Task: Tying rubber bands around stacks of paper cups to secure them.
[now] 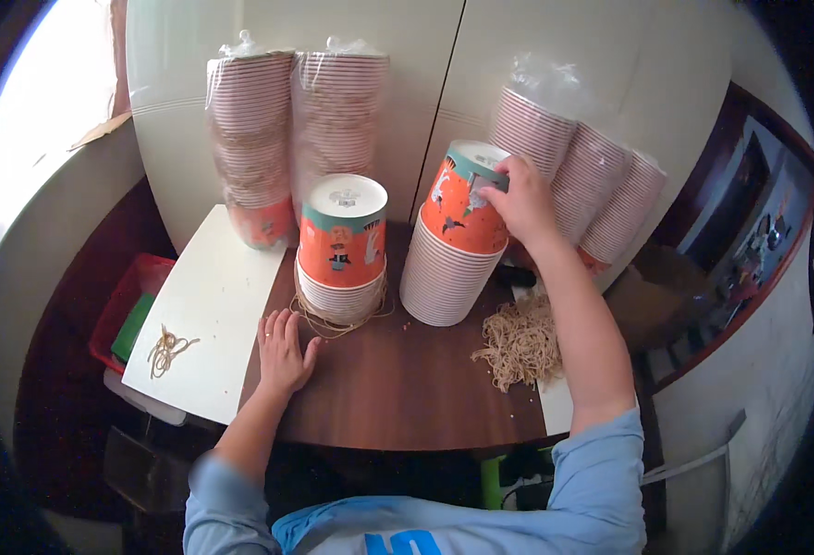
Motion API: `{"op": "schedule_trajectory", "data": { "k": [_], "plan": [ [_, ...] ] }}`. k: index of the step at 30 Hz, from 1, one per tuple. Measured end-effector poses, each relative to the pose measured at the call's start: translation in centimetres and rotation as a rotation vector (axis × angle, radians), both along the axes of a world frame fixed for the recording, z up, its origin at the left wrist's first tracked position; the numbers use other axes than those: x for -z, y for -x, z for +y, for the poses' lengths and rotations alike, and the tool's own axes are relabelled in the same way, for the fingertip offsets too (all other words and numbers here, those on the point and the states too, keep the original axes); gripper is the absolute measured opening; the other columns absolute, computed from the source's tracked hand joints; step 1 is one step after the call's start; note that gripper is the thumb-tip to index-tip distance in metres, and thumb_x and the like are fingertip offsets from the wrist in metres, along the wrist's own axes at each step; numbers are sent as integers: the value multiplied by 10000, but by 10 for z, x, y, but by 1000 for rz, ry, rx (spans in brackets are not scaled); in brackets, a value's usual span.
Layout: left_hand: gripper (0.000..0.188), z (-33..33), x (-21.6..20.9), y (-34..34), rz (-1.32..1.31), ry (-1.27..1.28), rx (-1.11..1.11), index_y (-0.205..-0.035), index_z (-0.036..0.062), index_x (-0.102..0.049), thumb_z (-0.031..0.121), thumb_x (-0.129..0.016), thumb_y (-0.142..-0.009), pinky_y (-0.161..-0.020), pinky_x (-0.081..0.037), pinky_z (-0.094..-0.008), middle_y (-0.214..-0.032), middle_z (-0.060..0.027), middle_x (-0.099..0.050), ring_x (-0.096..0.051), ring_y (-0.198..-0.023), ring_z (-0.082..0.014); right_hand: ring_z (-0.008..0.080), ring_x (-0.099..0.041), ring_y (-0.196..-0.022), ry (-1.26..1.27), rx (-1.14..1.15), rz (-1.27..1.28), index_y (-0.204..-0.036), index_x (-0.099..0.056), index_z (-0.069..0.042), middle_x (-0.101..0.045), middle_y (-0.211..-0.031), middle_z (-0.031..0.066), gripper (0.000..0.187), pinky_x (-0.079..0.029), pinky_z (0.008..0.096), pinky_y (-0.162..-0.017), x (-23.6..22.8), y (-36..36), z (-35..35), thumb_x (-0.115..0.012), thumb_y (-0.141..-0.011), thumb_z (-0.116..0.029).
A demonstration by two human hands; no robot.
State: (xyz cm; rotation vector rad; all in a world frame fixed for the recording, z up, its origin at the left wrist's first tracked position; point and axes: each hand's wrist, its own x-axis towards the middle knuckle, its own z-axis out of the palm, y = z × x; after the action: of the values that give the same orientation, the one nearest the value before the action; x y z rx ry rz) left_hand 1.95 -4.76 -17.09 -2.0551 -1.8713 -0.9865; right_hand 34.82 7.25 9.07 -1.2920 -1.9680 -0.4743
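Two stacks of upside-down orange and green printed paper cups stand on the brown table. My right hand (523, 202) grips the top paper cup (463, 202) of the taller stack near its upturned base, thumb on the side wall. That stack (453, 274) leans a little to the right, its lower cups showing only pale rims. My left hand (284, 350) lies on the table, fingers stretched out, just in front of the shorter stack (342, 242), holding nothing. Thin tan loops (337, 324), string or rubber bands, lie around the foot of the shorter stack.
Plastic-bagged cup stacks (250, 139) stand at the back left, with more bagged stacks (592, 185) at the back right. A tangled tan heap (520, 344) lies by my right forearm. Several loose strands (168, 351) rest on the white panel (205, 305). A red bin (139, 287) sits beyond it.
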Motion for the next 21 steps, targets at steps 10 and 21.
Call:
{"op": "schedule_trajectory", "data": {
  "k": [10, 21],
  "plan": [
    [555, -1, 2, -1, 1, -26, -2, -1193, -22, -493, 387, -595, -831, -1082, -222, -509, -1242, -204, -488, -401, -1220, -380, 310, -584, -838, -432, -204, 115, -934, -573, -23, -588, -889, 130, 330, -476, 382, -755, -75, -21, -9, -758, -712, -183],
    [537, -28, -13, 1, -447, -189, 228, -1331, 54, -399, 171, -598, -845, -976, -389, -382, -1379, -154, -383, -465, -1164, -274, 151, -603, -850, 437, -576, 1575, -1044, -588, -64, -641, -953, 28, 268, -488, 294, -744, 25, -16, -136, -493, -939, -292]
  ]
}}
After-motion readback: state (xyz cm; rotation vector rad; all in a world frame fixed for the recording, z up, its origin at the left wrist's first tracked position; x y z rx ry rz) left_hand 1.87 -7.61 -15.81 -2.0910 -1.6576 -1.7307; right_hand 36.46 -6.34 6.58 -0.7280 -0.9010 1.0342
